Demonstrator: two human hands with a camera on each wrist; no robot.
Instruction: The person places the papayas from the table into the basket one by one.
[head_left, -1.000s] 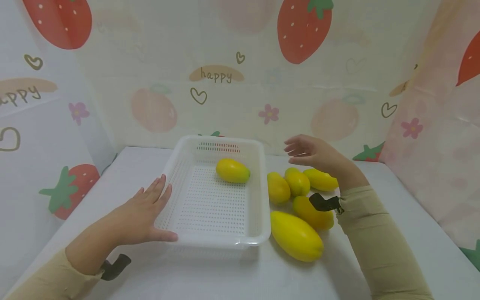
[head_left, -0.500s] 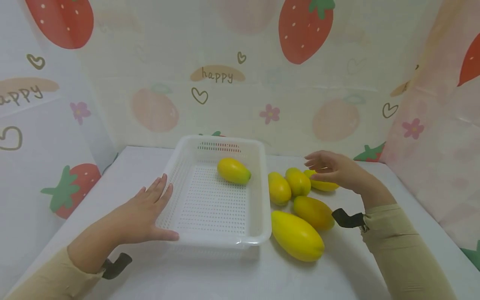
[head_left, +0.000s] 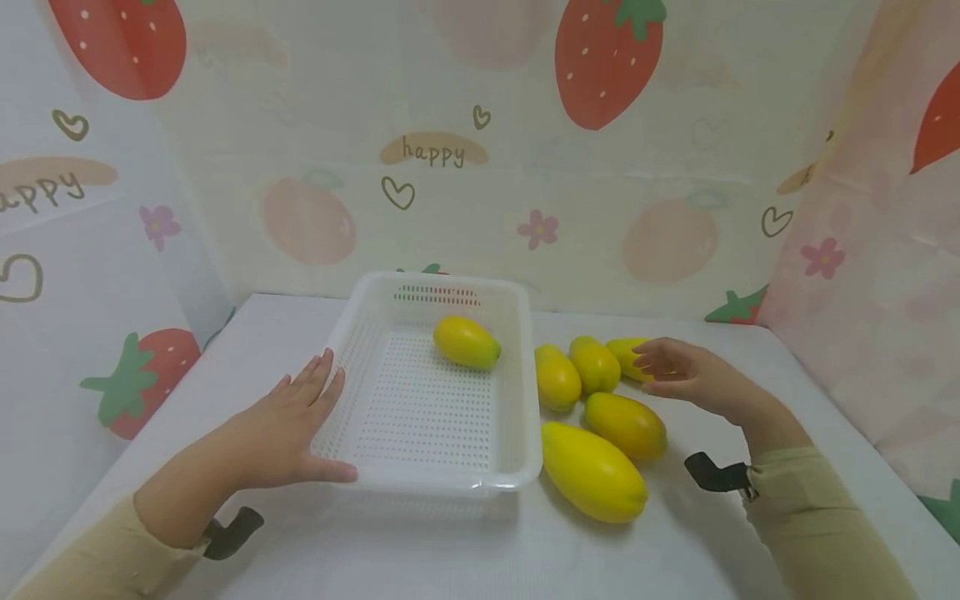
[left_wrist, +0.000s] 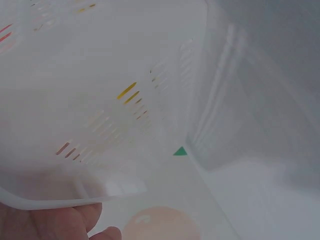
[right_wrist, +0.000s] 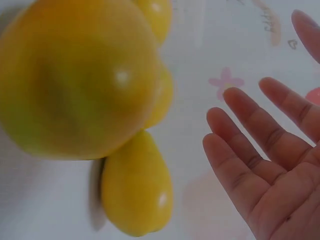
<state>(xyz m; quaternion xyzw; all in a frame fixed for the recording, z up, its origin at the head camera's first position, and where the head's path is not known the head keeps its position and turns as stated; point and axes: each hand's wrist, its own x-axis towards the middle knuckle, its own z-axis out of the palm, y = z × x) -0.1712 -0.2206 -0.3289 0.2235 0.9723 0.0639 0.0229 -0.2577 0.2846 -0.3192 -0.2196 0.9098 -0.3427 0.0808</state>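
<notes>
A white perforated plastic basket (head_left: 420,481) stands on the table with one yellow papaya (head_left: 467,342) lying in its far right part. My left hand (head_left: 273,425) rests on the basket's left and near rim, its fingers spread; in the left wrist view some fingertips (left_wrist: 65,222) show beside the rim. To the right of the basket lie several more papayas, the largest papaya (head_left: 594,473) nearest me. My right hand (head_left: 693,375) is held above the table next to the far right papaya (head_left: 626,357), partly covering it. That hand holds nothing, and its fingers look extended in the right wrist view.
A greenish-yellow papaya (right_wrist: 80,80) fills much of the right wrist view, with others behind it. The white table (head_left: 435,558) is bounded at the back and sides by cloth walls (head_left: 450,225) printed with fruit and flowers. Each wrist carries a small black mount (head_left: 717,472).
My right hand has moved right, lower and nearer to me, from above the far papayas to beside the far right one. The left hand, basket and papayas have stayed put.
</notes>
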